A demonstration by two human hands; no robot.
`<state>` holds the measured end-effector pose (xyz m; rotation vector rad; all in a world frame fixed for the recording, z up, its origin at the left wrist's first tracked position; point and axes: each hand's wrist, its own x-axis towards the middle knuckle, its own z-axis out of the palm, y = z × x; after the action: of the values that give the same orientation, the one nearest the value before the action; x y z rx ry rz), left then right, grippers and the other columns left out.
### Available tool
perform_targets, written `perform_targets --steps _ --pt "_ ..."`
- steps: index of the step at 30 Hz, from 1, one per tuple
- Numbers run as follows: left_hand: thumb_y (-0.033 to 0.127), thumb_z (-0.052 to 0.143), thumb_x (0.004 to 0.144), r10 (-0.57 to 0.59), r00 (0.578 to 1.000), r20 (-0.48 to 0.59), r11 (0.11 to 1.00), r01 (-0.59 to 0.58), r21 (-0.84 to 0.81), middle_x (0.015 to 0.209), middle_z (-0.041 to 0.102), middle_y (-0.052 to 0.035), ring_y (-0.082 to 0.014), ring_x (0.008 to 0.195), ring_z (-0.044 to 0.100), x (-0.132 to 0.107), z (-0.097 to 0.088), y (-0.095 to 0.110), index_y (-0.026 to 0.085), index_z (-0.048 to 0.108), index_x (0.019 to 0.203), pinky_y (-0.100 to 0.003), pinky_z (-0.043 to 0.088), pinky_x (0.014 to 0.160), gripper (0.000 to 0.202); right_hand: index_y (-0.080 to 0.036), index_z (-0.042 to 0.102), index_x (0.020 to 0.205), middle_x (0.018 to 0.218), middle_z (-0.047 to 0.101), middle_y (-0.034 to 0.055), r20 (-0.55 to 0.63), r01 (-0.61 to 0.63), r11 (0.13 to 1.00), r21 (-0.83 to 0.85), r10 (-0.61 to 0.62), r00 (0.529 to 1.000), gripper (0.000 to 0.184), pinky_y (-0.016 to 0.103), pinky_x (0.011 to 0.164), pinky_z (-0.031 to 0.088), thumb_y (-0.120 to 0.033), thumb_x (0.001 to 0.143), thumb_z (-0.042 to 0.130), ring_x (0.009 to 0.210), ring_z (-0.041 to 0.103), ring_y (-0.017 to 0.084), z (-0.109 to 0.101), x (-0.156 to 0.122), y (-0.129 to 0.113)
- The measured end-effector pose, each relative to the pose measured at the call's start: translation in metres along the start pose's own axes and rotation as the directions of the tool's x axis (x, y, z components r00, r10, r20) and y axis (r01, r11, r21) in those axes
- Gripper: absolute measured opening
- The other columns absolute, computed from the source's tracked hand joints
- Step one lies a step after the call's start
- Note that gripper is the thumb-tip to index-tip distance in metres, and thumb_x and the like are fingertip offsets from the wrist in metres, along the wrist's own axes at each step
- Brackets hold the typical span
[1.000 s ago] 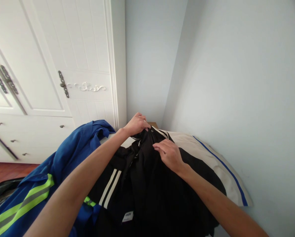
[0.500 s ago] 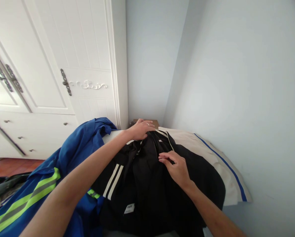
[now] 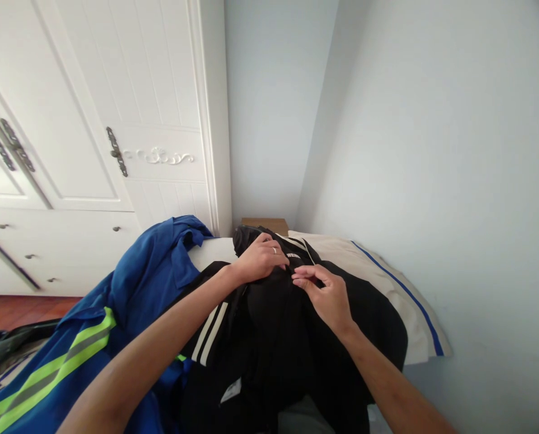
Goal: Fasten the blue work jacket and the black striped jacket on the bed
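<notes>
A black jacket [image 3: 269, 325] with white stripes on its sleeve and shoulder lies spread out in front of me. My left hand [image 3: 262, 259], a ring on one finger, is curled over the jacket's upper front, just below the collar. Its fingertips are partly hidden in the black cloth. Close on its right, my right hand [image 3: 326, 295] has thumb and fingers pinched together at the jacket's front edge, beside white lettering [image 3: 293, 255] on the chest. A small white label [image 3: 231, 390] shows lower on the jacket.
Blue workwear [image 3: 138, 283] with yellow-green reflective bands lies to the left. Under the jacket at right is a cream pillow [image 3: 386, 283] with a blue stripe. A white wardrobe [image 3: 170, 90] stands behind left, a brown box [image 3: 264, 225] in the corner, a pale wall at right.
My left hand has come down from the collar toward my right hand and closed on the jacket front. The dark collar and more chest lettering now show. My right hand has risen slightly.
</notes>
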<state>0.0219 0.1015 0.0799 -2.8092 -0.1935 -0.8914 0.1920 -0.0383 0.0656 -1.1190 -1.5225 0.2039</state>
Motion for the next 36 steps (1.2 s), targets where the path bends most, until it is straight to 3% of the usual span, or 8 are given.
perform_targets --steps 7,17,24,26,28,31,33,36 --pt "0.007 0.045 0.090 -0.041 0.999 -0.006 0.995 0.042 0.092 0.093 0.074 0.0000 -0.0146 0.096 0.059 0.011 -0.004 -0.021 0.025 0.072 0.095 -0.036 0.028 0.096 0.033 -0.023 0.070 0.087 0.081 0.071 0.0016 -0.004 0.201 0.975 -0.093 -0.202 0.979 0.014 0.029 0.072 0.055 -0.010 0.088 0.064 0.076 0.067 0.016 0.008 -0.033 -0.004" --pt "0.010 0.044 0.088 -0.214 0.972 -0.099 0.969 0.224 0.107 0.089 0.073 -0.0022 -0.0159 0.094 0.061 0.007 -0.002 -0.056 0.025 0.075 0.094 -0.038 0.030 0.093 0.036 -0.026 0.071 0.084 0.076 0.069 -0.0013 -0.041 -0.026 0.999 0.045 0.028 0.999 0.014 0.023 0.063 0.056 -0.012 0.084 0.068 0.070 0.067 0.014 -0.001 -0.101 -0.032" --pt "0.014 0.047 0.089 -0.368 0.924 -0.108 0.925 0.375 0.060 0.092 0.074 -0.0048 -0.0202 0.096 0.061 0.001 0.004 -0.068 0.024 0.076 0.094 -0.043 0.034 0.095 0.031 -0.025 0.072 0.081 0.076 0.071 -0.0010 -0.041 -0.162 0.982 0.099 0.166 0.985 0.007 0.022 0.064 0.056 -0.018 0.082 0.072 0.069 0.069 0.015 -0.020 -0.105 -0.054" --pt "0.016 0.050 0.089 -0.420 0.902 -0.101 0.904 0.426 0.039 0.102 0.073 -0.0059 -0.0235 0.105 0.060 0.001 -0.002 -0.058 0.023 0.076 0.096 -0.047 0.035 0.099 0.028 -0.025 0.073 0.082 0.077 0.071 -0.0006 -0.042 -0.190 0.974 0.121 0.196 0.980 0.005 0.023 0.065 0.057 -0.020 0.081 0.074 0.069 0.069 0.015 -0.024 -0.099 -0.053" --pt "0.018 0.051 0.089 -0.432 0.896 -0.098 0.901 0.433 -0.016 0.121 0.068 -0.0062 -0.0257 0.120 0.055 0.001 -0.013 -0.034 0.023 0.074 0.107 -0.049 0.035 0.105 0.029 -0.024 0.074 0.083 0.077 0.072 0.0005 -0.046 -0.222 0.963 0.152 0.231 0.972 0.004 0.024 0.066 0.058 -0.022 0.080 0.075 0.069 0.070 0.016 -0.026 -0.091 -0.051" --pt "0.023 0.050 0.093 -0.299 0.951 -0.080 0.939 0.278 -0.201 0.140 0.055 -0.0060 -0.0232 0.134 0.046 -0.003 -0.036 0.020 0.022 0.064 0.126 -0.046 0.033 0.113 0.036 -0.021 0.075 0.083 0.078 0.073 0.0028 -0.071 -0.270 0.938 0.215 0.291 0.954 0.007 0.027 0.067 0.059 -0.024 0.077 0.077 0.069 0.071 0.017 -0.025 -0.081 -0.048" --pt "0.029 0.050 0.097 -0.182 0.983 -0.038 0.937 0.162 -0.310 0.137 0.057 -0.0066 -0.0234 0.136 0.045 -0.007 -0.048 0.057 0.023 0.065 0.125 -0.045 0.033 0.115 0.033 -0.020 0.075 0.083 0.078 0.074 0.0043 -0.090 -0.295 0.922 0.251 0.326 0.941 0.010 0.029 0.068 0.061 -0.026 0.075 0.079 0.069 0.071 0.019 -0.023 -0.075 -0.048" --pt "0.029 0.051 0.098 -0.118 0.993 0.020 0.914 0.116 -0.389 0.127 0.064 -0.0070 -0.0240 0.135 0.047 -0.011 -0.052 0.092 0.024 0.065 0.124 -0.046 0.034 0.113 0.030 -0.019 0.076 0.084 0.078 0.074 0.0056 -0.090 -0.301 0.916 0.267 0.334 0.938 0.016 0.031 0.070 0.061 -0.028 0.072 0.080 0.070 0.072 0.020 -0.021 -0.068 -0.051"
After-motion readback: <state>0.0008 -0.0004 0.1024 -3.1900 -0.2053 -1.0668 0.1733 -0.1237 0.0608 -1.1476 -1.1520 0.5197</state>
